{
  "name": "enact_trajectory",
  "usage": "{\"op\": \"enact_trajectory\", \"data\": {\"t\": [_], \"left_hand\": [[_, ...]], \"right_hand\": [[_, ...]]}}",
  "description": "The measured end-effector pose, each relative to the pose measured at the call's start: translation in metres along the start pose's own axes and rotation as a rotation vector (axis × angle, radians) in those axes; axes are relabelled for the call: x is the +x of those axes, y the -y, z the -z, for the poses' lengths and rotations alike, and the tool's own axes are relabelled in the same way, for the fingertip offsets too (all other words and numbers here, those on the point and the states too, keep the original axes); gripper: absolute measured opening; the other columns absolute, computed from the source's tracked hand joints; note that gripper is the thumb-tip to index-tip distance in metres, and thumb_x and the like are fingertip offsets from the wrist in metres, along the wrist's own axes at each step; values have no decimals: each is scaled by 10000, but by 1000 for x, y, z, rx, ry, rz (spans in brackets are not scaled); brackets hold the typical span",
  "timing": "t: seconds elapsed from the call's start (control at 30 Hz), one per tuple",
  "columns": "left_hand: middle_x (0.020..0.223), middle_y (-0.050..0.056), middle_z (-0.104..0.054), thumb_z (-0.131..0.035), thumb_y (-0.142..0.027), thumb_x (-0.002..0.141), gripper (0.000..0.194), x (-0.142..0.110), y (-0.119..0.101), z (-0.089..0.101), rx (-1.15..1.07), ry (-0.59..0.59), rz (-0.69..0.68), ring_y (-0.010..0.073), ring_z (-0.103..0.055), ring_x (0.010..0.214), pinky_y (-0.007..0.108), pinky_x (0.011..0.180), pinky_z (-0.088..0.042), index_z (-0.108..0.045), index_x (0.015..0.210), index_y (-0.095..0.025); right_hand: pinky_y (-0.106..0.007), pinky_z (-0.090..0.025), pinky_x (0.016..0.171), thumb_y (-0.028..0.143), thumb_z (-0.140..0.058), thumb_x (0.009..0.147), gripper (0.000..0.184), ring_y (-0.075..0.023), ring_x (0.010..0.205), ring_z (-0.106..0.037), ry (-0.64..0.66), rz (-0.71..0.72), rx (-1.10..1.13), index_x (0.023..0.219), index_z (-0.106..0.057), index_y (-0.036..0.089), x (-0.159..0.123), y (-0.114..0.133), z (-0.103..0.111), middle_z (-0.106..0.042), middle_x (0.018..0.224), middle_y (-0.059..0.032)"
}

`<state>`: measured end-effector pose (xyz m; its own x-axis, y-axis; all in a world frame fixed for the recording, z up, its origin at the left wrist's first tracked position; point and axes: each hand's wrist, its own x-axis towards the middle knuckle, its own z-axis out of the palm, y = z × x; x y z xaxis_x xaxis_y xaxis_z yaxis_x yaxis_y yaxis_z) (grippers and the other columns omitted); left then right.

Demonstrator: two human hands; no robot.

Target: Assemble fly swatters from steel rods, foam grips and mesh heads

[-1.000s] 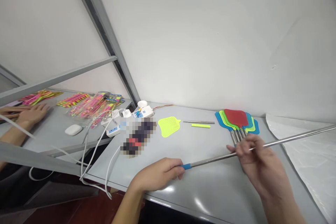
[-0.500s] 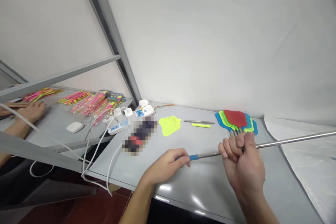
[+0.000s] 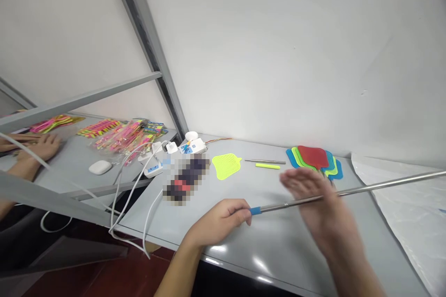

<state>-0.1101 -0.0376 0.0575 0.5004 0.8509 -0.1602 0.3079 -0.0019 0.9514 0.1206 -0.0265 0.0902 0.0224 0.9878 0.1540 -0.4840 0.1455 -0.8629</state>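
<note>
My left hand (image 3: pixel 223 220) is closed around the blue grip of a telescopic metal rod (image 3: pixel 383 186). The rod slants up to the right and leaves the view, so its far end is hidden. My right hand (image 3: pixel 325 211), slightly blurred, has its fingers stretched out; the rod runs across its palm under the thumb. Behind that hand lies a pile of fly swatters with red, blue and green heads (image 3: pixel 312 157). Farther left on the table are a yellow swatter head (image 3: pixel 226 166), a thin metal rod (image 3: pixel 265 161) and a yellow grip tube (image 3: pixel 267 166).
A pixelated object (image 3: pixel 186 180) lies by power strips (image 3: pixel 193 147) and white cables (image 3: pixel 120 204). White plastic sheeting (image 3: pixel 400 204) covers the right side. Beyond the metal frame (image 3: pixel 149 41), another person's hand (image 3: pixel 43 147) rests near bagged colourful items (image 3: pixel 125 137).
The fingers of my right hand have uncurled from the rod and stretched out. My left hand keeps its hold on the blue grip, almost unmoved.
</note>
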Motion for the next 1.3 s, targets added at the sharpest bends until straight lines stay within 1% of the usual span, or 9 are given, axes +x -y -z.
{"op": "enact_trajectory", "data": {"t": [0.1,0.2,0.33,0.5,0.67,0.77,0.87,1.1,1.3], "left_hand": [[767,-5,-559,-462,-395,926,311,-2,6,12,46,-46,-8,133,-477,742,225,708,-367,-644,829,-163],[793,2,-585,-453,-382,928,313,0,7,11,59,-61,-6,145,-500,782,231,741,-371,-652,827,-163],[705,-26,-511,-447,-390,931,307,6,-6,-4,20,-37,20,116,-437,660,214,629,-343,-644,845,-171],[649,-45,-437,-449,-370,931,285,11,-20,-15,-21,-27,35,101,-384,601,209,598,-323,-634,833,-177],[719,-21,-546,-451,-356,936,283,6,-11,3,27,-47,22,122,-473,686,215,658,-367,-652,854,-175],[837,5,-633,-449,-347,941,288,-1,-3,17,74,-84,17,151,-542,808,229,762,-393,-667,864,-175],[852,3,-646,-435,-348,948,300,-2,-2,17,91,-116,18,152,-552,813,229,770,-394,-667,857,-181],[795,-9,-636,-437,-384,950,310,0,-13,2,138,-109,8,152,-546,774,235,731,-387,-667,867,-193],[857,2,-645,-431,-399,950,312,-9,-5,17,141,-133,9,166,-565,842,238,779,-401,-657,892,-191]], "right_hand": [[-440,-453,990,421,-542,911,236,-122,594,-593,-234,63,191,787,-642,246,16,19,19,-534,533,70],[-447,-417,1023,410,-502,939,299,-130,585,-605,-304,139,110,721,-613,238,15,11,14,-407,413,91],[-499,-287,1107,419,-452,954,329,-239,1099,-626,-97,-29,-26,803,-673,229,-6,-27,-13,-738,948,-51],[-503,-216,1144,458,-428,952,370,-283,1311,-453,64,-102,-150,1105,-697,255,-21,-42,-22,-568,1365,-69],[-528,-307,1094,509,-516,900,425,-285,1166,-589,111,-216,-164,1262,-608,305,-1,-20,3,-577,1354,-65],[-516,-424,1008,552,-483,897,418,-256,967,-686,-123,-73,20,1148,-667,274,19,-5,24,-737,1039,-58],[-480,-396,1052,486,-465,933,346,-231,992,-684,-279,70,12,976,-704,239,23,-4,23,-760,874,-43],[-523,-242,1140,491,-459,939,398,-275,1268,-511,69,-173,-231,1203,-648,261,-19,-40,-14,-589,1340,-75],[-593,-408,1003,474,-628,842,450,-328,1063,-652,-108,-76,-27,1219,-600,231,-4,-24,15,-695,1155,-124]]}}
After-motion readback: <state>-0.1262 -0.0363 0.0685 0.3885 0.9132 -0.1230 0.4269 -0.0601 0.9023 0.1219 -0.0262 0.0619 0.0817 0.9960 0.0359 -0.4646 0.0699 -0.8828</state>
